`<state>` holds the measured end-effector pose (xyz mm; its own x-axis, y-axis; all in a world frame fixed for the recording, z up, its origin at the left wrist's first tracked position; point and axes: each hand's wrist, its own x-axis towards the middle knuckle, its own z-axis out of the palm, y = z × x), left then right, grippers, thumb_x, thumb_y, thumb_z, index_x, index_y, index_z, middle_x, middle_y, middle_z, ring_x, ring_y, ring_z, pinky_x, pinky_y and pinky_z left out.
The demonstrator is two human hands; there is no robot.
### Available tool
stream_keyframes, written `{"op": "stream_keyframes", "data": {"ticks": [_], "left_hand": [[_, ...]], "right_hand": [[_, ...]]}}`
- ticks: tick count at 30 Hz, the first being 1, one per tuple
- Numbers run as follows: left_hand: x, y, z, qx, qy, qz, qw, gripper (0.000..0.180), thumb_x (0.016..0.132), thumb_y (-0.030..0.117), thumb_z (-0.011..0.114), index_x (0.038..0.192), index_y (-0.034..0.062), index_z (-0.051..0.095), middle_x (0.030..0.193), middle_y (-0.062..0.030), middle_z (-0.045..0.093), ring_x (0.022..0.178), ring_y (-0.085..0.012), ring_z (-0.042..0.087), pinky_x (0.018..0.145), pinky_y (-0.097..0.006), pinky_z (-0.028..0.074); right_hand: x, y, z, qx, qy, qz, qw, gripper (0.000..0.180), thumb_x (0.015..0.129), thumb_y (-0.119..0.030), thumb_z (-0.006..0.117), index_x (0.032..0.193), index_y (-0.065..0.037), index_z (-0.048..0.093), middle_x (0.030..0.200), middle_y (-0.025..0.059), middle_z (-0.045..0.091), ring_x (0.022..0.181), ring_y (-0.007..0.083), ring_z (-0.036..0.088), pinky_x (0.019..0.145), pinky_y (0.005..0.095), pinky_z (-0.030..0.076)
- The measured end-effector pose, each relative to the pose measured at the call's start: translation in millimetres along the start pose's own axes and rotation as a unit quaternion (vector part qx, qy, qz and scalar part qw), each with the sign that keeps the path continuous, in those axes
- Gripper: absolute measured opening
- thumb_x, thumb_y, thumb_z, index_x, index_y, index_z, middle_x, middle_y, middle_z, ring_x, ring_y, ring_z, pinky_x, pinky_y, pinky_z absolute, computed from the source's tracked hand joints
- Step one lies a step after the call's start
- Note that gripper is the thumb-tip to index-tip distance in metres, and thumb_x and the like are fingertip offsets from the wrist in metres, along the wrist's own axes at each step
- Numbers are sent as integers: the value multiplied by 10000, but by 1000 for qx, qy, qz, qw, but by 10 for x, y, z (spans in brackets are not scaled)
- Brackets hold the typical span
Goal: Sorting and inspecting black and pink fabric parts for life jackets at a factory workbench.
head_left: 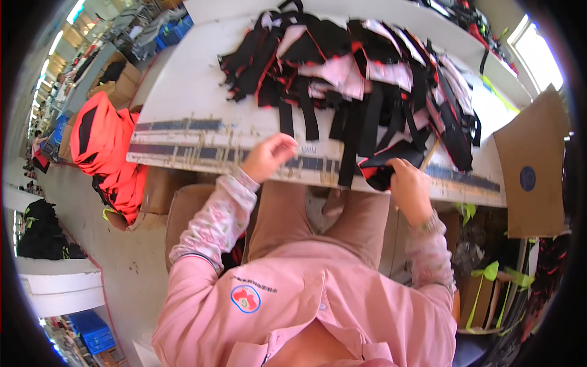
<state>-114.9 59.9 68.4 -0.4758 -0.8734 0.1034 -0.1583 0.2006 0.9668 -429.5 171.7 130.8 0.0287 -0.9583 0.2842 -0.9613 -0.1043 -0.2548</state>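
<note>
My right hand is closed on a black fabric piece with red edging at the table's front edge. My left hand hovers near the same edge, fingers loosely bent and a little apart, with nothing visible in it. Between and beyond my hands lies a heap of black fabric pieces with red edges, pale undersides and hanging black straps. Some straps reach over the front edge. Overlap hides where the single pieces begin and end.
The white table has worn dark strips along its front. Bright orange fabric is piled at its left. A cardboard sheet stands at the right end, above a box with neon-yellow straps. A raised ledge runs along the back.
</note>
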Motion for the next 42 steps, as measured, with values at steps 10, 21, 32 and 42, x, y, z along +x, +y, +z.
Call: {"op": "stream_keyframes", "data": {"ticks": [10, 21, 32, 42], "left_hand": [[108, 1195, -237, -147, 8, 154, 977, 374, 929, 214, 513, 1252, 43, 434, 1137, -56, 515, 856, -121, 573, 736, -256, 456], [-478, -113, -285, 99, 139, 67, 983, 609, 799, 309, 700, 1251, 21, 411, 1207, -135, 462, 1105, -221, 473, 942, -358, 394], [-586, -490, 164, 373, 175, 70, 909, 310, 634, 70, 719, 912, 92, 583, 947, -77, 511, 918, -325, 488, 782, -419, 410], [-582, -473, 331, 238, 271, 99, 928, 321, 715, 82, 688, 989, 38, 526, 963, -126, 514, 916, -308, 508, 794, -382, 417]], "right_hand": [[780, -1183, -1176, 137, 232, -292, 918, 299, 657, 42, 546, 944, -23, 600, 816, 119, 619, 693, 295, 612, 635, 363, 503], [721, -1281, 1211, 259, 56, -329, 906, 260, 668, -16, 566, 924, -43, 608, 908, 118, 627, 826, 284, 616, 762, 371, 499], [253, -1214, 1566, 266, 42, 4, 963, 316, 693, 2, 586, 1006, -42, 587, 998, 163, 547, 906, 382, 533, 762, 383, 450], [359, -1271, 1536, 762, -119, 205, 603, 146, 849, 11, 481, 933, -6, 599, 853, 12, 607, 802, 104, 571, 746, 228, 458]]}}
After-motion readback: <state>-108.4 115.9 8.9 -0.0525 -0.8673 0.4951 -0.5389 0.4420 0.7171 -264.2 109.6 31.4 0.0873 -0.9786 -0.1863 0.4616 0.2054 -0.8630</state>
